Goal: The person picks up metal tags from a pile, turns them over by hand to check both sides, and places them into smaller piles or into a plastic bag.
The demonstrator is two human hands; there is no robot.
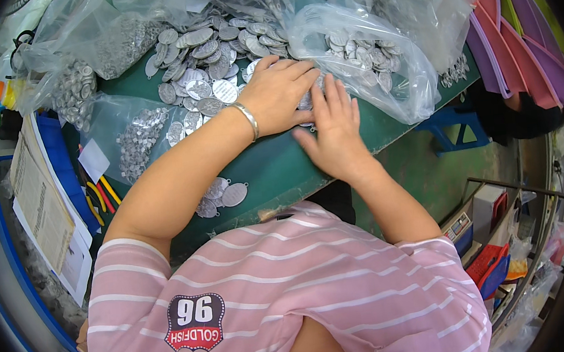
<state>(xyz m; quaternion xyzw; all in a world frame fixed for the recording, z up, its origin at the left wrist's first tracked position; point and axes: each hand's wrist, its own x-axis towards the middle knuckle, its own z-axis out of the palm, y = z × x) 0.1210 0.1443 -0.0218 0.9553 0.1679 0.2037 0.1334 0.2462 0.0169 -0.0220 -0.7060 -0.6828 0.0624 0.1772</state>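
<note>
My left hand point(279, 91), with a silver bangle on its wrist, lies curled over a small heap of oval metal tags point(206, 61) on the green table point(274, 166). My right hand point(335, 129) rests flat beside it. Its fingers are stretched out and touch the tags under the left hand's edge. A clear plastic bag point(379, 58) partly filled with the same tags lies just beyond both hands. What sits under the left palm is hidden.
More clear bags of small metal parts point(123, 42) lie at the back left, and another point(132, 139) to the left. A few loose tags point(223, 196) sit near the table's front edge. Purple and pink sheets point(520, 38) stand at the right, papers point(44, 206) at the left.
</note>
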